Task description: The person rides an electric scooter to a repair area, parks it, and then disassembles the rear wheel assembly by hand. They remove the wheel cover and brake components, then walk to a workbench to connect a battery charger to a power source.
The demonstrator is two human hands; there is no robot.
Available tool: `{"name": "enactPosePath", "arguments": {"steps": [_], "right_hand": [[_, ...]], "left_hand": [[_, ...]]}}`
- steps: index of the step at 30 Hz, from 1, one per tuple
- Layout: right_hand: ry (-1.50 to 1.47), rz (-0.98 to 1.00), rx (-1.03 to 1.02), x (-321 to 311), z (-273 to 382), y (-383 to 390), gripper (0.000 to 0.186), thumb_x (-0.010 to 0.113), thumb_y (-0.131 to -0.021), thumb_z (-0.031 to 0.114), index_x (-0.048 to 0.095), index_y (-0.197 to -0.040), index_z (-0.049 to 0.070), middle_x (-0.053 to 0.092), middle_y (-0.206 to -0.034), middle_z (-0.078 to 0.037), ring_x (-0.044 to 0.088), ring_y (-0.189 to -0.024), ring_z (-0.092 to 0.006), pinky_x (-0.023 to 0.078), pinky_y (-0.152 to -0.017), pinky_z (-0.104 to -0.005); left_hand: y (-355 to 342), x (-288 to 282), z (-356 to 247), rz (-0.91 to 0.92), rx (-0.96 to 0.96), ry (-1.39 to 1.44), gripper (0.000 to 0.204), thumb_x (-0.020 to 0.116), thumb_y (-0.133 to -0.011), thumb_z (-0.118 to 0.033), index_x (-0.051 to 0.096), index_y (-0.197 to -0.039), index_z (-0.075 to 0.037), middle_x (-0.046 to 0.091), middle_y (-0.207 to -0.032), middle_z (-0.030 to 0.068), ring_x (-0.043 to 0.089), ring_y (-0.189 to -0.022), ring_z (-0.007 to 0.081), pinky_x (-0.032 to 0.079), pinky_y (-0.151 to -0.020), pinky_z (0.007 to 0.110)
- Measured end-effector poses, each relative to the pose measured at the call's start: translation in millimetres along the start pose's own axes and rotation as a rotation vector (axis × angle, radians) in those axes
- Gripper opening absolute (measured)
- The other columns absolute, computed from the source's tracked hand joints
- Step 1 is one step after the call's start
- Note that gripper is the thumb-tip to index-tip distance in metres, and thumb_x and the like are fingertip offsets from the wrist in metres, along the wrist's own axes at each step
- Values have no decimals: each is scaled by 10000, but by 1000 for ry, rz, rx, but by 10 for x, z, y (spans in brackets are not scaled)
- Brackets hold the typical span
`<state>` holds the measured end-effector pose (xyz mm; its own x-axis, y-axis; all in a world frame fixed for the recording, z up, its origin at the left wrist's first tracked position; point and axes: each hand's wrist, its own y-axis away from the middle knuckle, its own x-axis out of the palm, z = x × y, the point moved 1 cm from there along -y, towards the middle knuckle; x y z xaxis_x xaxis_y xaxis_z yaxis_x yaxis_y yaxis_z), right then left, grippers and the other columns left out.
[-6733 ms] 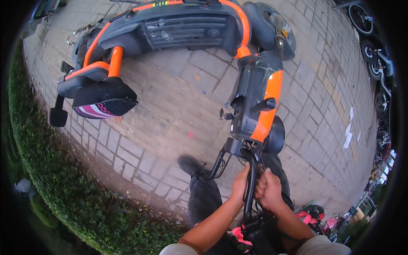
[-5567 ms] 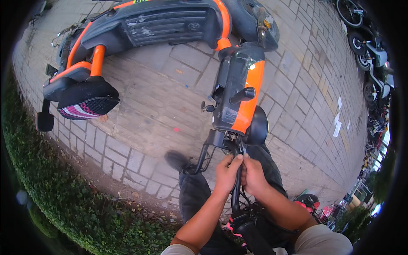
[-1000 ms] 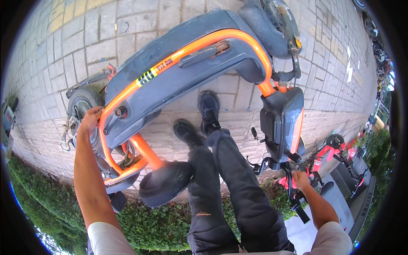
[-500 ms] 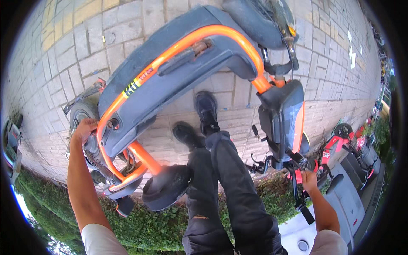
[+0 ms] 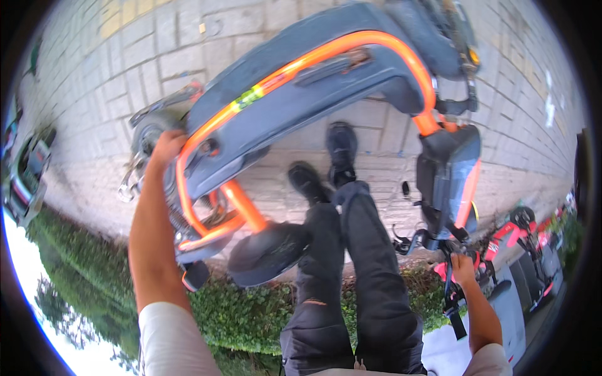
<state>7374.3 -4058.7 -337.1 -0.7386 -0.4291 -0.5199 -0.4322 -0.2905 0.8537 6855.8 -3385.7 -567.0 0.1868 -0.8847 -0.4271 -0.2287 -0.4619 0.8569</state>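
A dark grey electric bike (image 5: 276, 119) with orange frame tubes leans over in front of me, its underside partly turned up. My left hand (image 5: 168, 147) is closed on the orange frame tube (image 5: 183, 168) at the rear, beside the rear wheel (image 5: 149, 135). With my right hand (image 5: 463, 268) I grip the handlebar (image 5: 447, 285); the fingers are partly hidden. The black seat (image 5: 266, 254) is by my legs, and a brake lever (image 5: 402, 241) sticks out nearer the middle. A grey fender (image 5: 426, 37) sits at the far right end.
Both my shoes (image 5: 340, 150) stand on brick paving (image 5: 144, 75), between the bike's seat and its front column. Behind me runs a green hedge (image 5: 244, 313). More bikes, some red (image 5: 501, 238), are parked to the right, and another vehicle (image 5: 28, 172) is at the far left.
The view has swung, so the bike and my legs appear further right. Both hands keep their hold on the bike. Some blur shows around the rear end.
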Motion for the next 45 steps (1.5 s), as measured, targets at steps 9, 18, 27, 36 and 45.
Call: {"name": "enactPosePath", "arguments": {"steps": [9, 18, 27, 36, 45], "right_hand": [[-152, 50, 101, -84, -75, -83, 433, 471, -954, 306, 488, -672, -23, 469, -580, -112, 408, -554, -166, 347, -529, -349], [-157, 240, 207, -53, 99, -154, 441, 461, -954, 293, 476, -648, -25, 451, -551, -101, 409, -525, -167, 350, -511, -360], [-257, 117, 217, -47, -516, -64, 351, 462, -950, 277, 473, -725, 8, 483, -566, -73, 454, -503, -149, 367, -479, -327], [-156, 120, 316, 71, -831, -7, 401, 522, -905, 224, 494, -1188, -58, 633, -947, -177, 608, -884, -244, 466, -794, -334], [5, 464, 431, -46, -736, 254, 580, 524, -880, 359, 419, -1305, -21, 538, -1214, -264, 522, -1135, -374, 399, -955, -405]], "left_hand": [[483, -377, 287, -31, 34, -327, 322, 602, -846, -282, 655, -1009, -9, 664, -916, 186, 636, -878, 323, 468, -813, 354], [294, 189, 418, -211, -81, -41, 260, 576, -851, -249, 666, -1002, -57, 671, -873, 164, 653, -841, 275, 482, -759, 337], [712, 579, 684, -723, 116, -134, 324, 512, -889, -173, 574, -1150, 9, 465, -1279, 273, 382, -1231, 423, 304, -1039, 443], [737, 442, 643, -531, -206, 123, 414, 493, -897, -284, 559, -1190, 0, 627, -974, 264, 608, -937, 390, 457, -834, 429], [1607, 1009, 574, -440, -123, 329, 502, 502, -923, -256, 434, -1293, 78, 495, -1301, 211, 489, -1190, 281, 357, -1000, 350]]}}
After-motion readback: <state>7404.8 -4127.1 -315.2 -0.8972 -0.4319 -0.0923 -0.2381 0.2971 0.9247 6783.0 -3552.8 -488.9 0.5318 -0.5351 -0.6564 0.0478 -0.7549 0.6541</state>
